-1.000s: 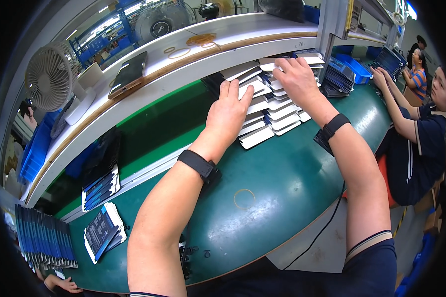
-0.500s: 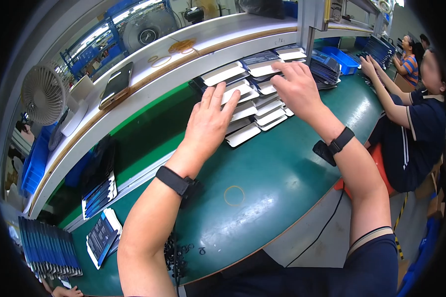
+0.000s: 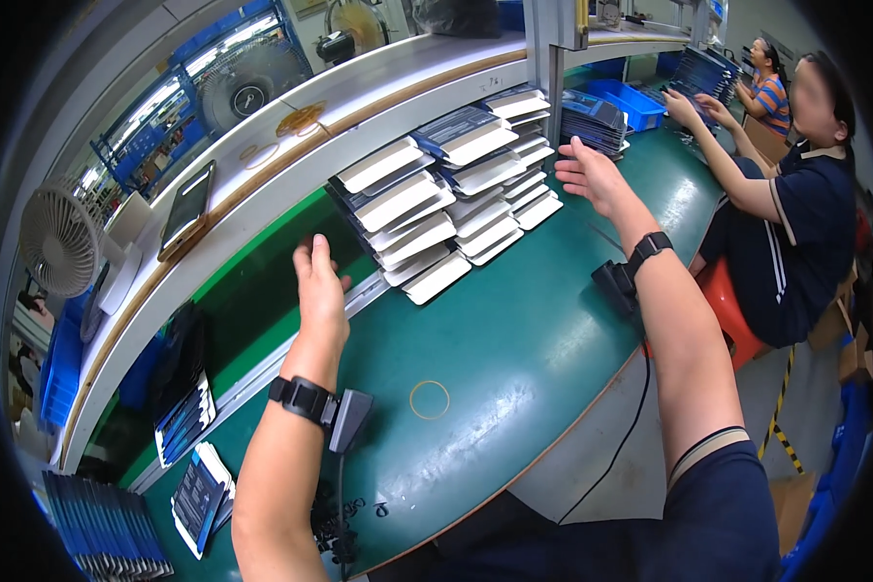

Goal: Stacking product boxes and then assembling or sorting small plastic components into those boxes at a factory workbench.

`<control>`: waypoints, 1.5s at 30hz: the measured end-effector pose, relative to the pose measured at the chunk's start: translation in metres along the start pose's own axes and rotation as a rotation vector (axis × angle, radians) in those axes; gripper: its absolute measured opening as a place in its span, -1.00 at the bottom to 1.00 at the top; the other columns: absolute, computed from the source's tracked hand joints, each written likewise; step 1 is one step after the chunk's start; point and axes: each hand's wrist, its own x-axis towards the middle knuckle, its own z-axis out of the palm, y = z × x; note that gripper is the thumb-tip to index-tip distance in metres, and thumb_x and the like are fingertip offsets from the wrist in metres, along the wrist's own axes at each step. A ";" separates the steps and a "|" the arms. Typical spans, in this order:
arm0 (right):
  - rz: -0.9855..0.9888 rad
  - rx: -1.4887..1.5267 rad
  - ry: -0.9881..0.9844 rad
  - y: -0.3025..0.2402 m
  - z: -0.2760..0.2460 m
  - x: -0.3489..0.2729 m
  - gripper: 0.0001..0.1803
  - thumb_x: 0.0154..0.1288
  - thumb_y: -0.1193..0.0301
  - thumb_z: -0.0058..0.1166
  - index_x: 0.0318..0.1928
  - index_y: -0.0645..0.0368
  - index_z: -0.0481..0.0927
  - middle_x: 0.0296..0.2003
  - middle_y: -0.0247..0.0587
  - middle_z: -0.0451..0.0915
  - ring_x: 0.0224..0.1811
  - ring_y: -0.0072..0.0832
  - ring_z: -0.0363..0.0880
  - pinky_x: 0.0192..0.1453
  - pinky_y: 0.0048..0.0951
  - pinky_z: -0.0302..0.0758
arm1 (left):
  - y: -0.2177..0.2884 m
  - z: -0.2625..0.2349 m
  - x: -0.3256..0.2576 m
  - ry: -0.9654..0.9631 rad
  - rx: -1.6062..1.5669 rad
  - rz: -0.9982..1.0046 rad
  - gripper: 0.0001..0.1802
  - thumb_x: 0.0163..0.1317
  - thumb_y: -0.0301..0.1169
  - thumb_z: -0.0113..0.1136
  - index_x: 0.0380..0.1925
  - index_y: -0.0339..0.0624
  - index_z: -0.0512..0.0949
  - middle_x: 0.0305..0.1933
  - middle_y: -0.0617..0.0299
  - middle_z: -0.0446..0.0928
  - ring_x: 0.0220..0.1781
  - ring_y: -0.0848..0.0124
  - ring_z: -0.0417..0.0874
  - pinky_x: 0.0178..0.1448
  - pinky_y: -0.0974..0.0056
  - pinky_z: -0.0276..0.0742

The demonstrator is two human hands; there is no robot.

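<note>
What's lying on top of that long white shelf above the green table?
On the white shelf lie a dark tablet, loose rubber bands and a fan. A metal post hides part of the shelf behind it.

I saw the stacks of flat white-and-dark-blue packets (image 3: 451, 209) lying in overlapping, fanned rows along the far edge of the green bench (image 3: 514, 339), tucked partly under the white shelf. Each packet lay flat, slightly askew on the one below, white faces up with dark blue ends. They ran in two or three columns, touching one another.
</note>
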 end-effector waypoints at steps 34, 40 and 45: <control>0.181 -0.047 0.186 0.006 0.075 0.027 -0.63 0.19 0.11 0.17 -0.12 0.10 0.60 -0.23 -0.34 0.47 -0.24 -0.50 0.38 -0.08 -0.43 0.37 | -0.025 0.018 0.017 -0.332 -0.274 -0.329 -0.11 0.40 0.11 -0.12 0.45 -0.30 -0.11 0.48 -0.17 0.04 0.49 0.09 0.12 0.45 0.11 0.12; 0.128 -0.028 0.191 0.008 0.080 0.018 -0.67 0.20 0.28 0.15 -0.16 0.30 0.59 -0.32 -0.22 0.57 -0.32 -0.38 0.53 -0.14 -0.38 0.44 | -0.026 0.015 0.016 -0.316 -0.328 -0.359 -0.31 0.39 0.12 -0.12 0.39 -0.01 0.18 0.41 0.20 0.22 0.38 0.19 0.22 0.34 0.08 0.18; 0.133 -0.059 0.164 0.006 0.080 0.003 -0.63 0.19 0.25 0.13 -0.11 0.27 0.58 -0.29 -0.21 0.60 -0.28 -0.41 0.54 -0.07 -0.38 0.40 | -0.022 0.008 0.015 -0.379 -0.296 -0.336 -0.11 0.33 0.03 -0.05 0.46 -0.28 -0.10 0.46 -0.14 0.11 0.48 0.09 0.14 0.45 0.10 0.06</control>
